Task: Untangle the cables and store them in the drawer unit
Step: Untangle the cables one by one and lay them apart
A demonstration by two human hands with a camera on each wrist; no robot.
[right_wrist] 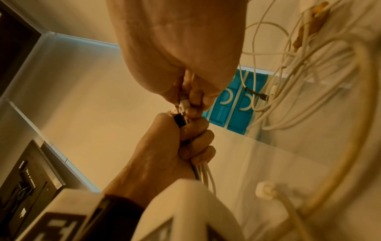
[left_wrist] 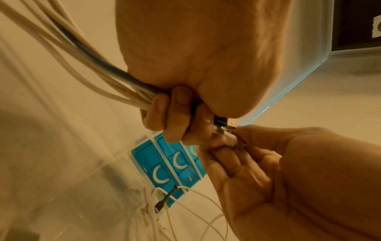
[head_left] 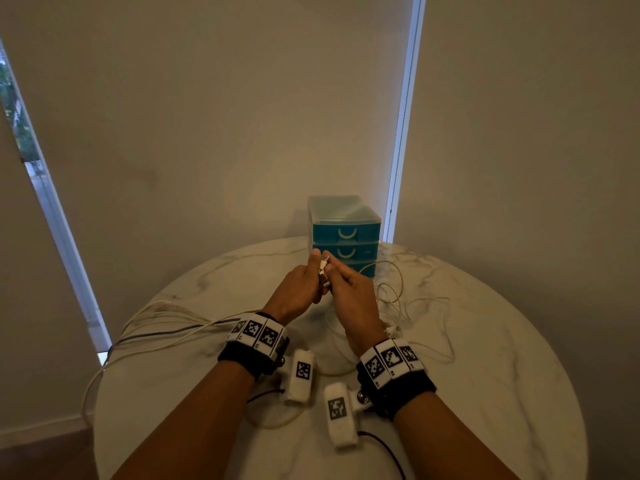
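Observation:
My left hand [head_left: 300, 289] grips a bundle of several cables [left_wrist: 98, 71], mostly white with one dark, their plug ends sticking out of the fist. The bundle [head_left: 166, 323] trails left across the table. My right hand [head_left: 349, 289] pinches a white connector [left_wrist: 231, 138] at the top of that bundle, touching the left hand. Both hands hover above the table in front of the blue drawer unit [head_left: 346, 233], whose drawers are closed. More white cables [head_left: 408, 306] lie tangled on the table to the right, with a dark plug [left_wrist: 163, 201] near the unit.
The round marble table [head_left: 502, 375] stands against a beige wall. The drawer unit sits at its far edge. Loose cable loops [right_wrist: 309, 81] cover the right side, and cables hang over the left rim. A white plug [right_wrist: 266, 190] lies near my right wrist.

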